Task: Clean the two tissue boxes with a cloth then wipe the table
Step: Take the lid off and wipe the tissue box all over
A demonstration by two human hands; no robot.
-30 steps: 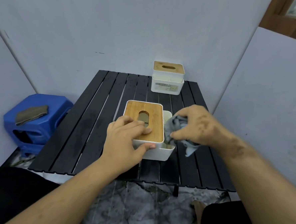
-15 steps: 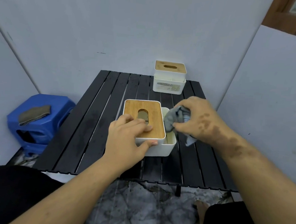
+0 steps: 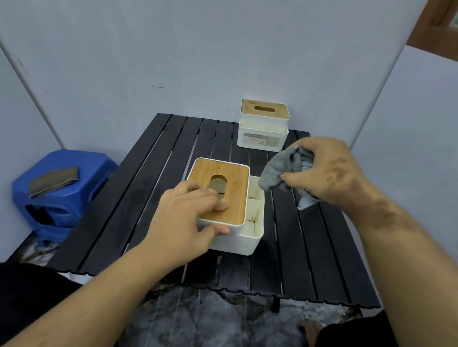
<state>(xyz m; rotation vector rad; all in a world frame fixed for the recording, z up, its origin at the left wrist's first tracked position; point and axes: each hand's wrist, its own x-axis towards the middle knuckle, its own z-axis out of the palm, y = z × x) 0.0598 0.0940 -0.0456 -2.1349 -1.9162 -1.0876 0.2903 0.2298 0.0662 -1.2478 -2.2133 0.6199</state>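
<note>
A white tissue box with a wooden lid stands in the middle of the black slatted table. My left hand holds it, fingers lying on the lid and thumb against the white front side. Open side compartments on the box's right show dirt specks. My right hand grips a crumpled grey cloth, lifted above the table just right of the box and apart from it. A second tissue box of the same kind stands at the far edge of the table.
A blue plastic stool with a folded grey-brown cloth on top stands left of the table. Pale walls close in behind and at both sides. My knees in dark clothing sit at the near edge, over a marbled floor.
My right hand has lifted the cloth up and to the right, out of the box's side compartment. My left hand has stayed on the box.
</note>
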